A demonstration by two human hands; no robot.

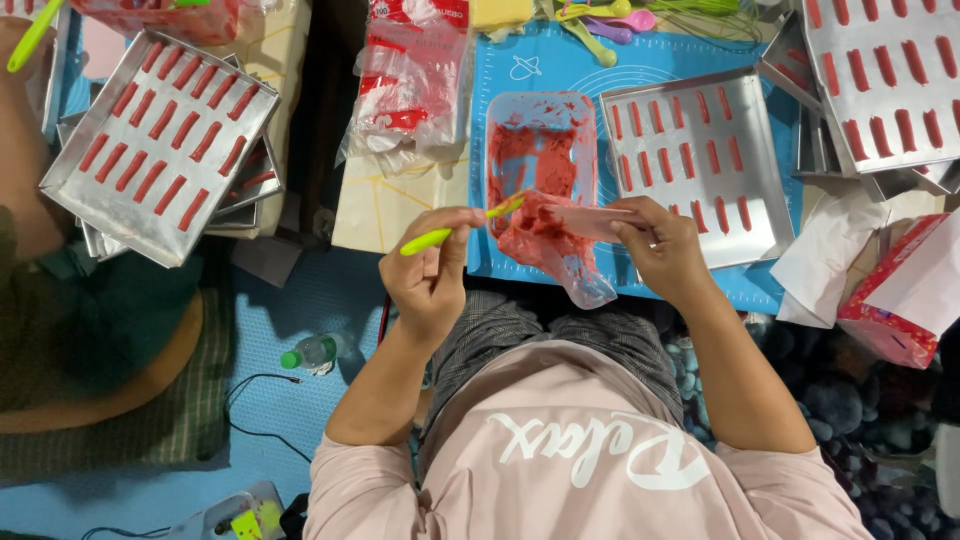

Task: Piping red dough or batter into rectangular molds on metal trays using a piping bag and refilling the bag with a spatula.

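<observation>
My left hand (432,272) grips a lime-green spoon (452,231) whose tip pokes into the mouth of a clear plastic piping bag (556,240) smeared with red paste. My right hand (663,246) holds the bag open by its rim. Just beyond both hands lies a clear rectangular tub (541,150) coated with the same red paste, on a blue mat (560,60). To the right of the tub sits a metal tray (690,160) carrying rows of short red strips.
More trays of red strips lie at far left (160,140) and top right (890,80). A pack of plastic bags (410,80), coloured spoons (600,20), white paper (830,250), a red packet (900,300) and a water bottle (315,350) surround me. Another person sits at left (90,330).
</observation>
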